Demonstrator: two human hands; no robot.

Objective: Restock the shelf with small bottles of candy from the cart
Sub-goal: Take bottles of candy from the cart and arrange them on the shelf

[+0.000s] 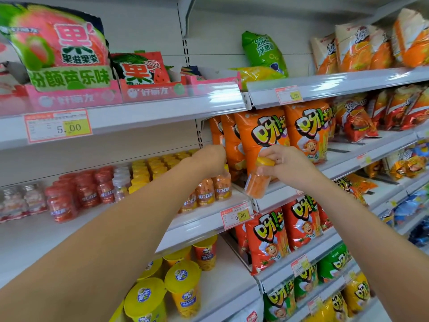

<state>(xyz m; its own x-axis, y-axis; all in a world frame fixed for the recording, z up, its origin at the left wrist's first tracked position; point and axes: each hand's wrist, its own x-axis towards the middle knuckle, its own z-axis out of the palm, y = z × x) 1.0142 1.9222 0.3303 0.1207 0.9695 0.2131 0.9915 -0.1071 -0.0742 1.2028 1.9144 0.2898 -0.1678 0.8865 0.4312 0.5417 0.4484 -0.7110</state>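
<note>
One orange candy bottle is pinched, tilted, by the right hand at centre frame; the left hand is curled over the shelved bottles (grasp cannot be told). Those could be toppled by a careless push.

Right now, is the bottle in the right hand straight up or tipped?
Tipped. The bottle leans, its yellow cap right of its base, held by the right hand.

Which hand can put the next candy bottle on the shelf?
Probably the right. The right hand grips a yellow-capped orange bottle, tilted, beside the row on the shelf; the left hand sits on bottles already standing there.
</note>
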